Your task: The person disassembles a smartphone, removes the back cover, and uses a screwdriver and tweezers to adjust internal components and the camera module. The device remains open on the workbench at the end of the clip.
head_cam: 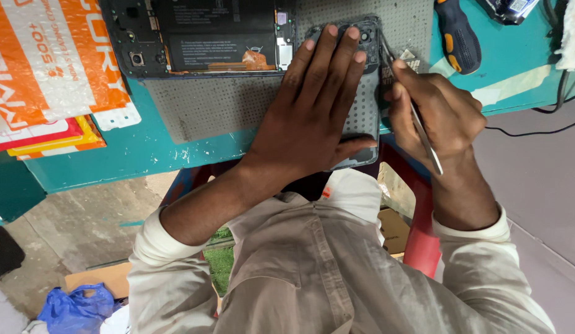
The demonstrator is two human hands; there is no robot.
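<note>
Right hand [439, 114] pinches a thin metal pry tool [423, 133] between thumb and fingers — fingers closed tight on it, its tip set at the right edge of a grey phone back cover [365, 111], near the camera cut-out. The tool's free end slants down past the wrist.

Left hand [312, 114] lies flat on the same cover, palm down, fingers spread and straight, thumb stretched across the lower part; it presses, does not clasp.

The cover sits on a grey perforated work mat [207, 105], its lower end overhanging the front edge of the teal bench [145, 151]. Just left of it, touching the mat's upper part, an opened phone body [201, 34] lies with dark battery and boards showing.

Packages: an orange-and-white bubble mailer [49, 59] at far left, lying over a stack of red, yellow and white flat packets [52, 139] near the bench edge. A screwdriver with blue-and-orange handle [458, 37] lies top right, well apart from the hands. A black cable [535, 124] trails off the right edge.

Open room: bare mat between the left forearm and the mailer; below the bench edge, concrete floor with a blue plastic bag [77, 306].
</note>
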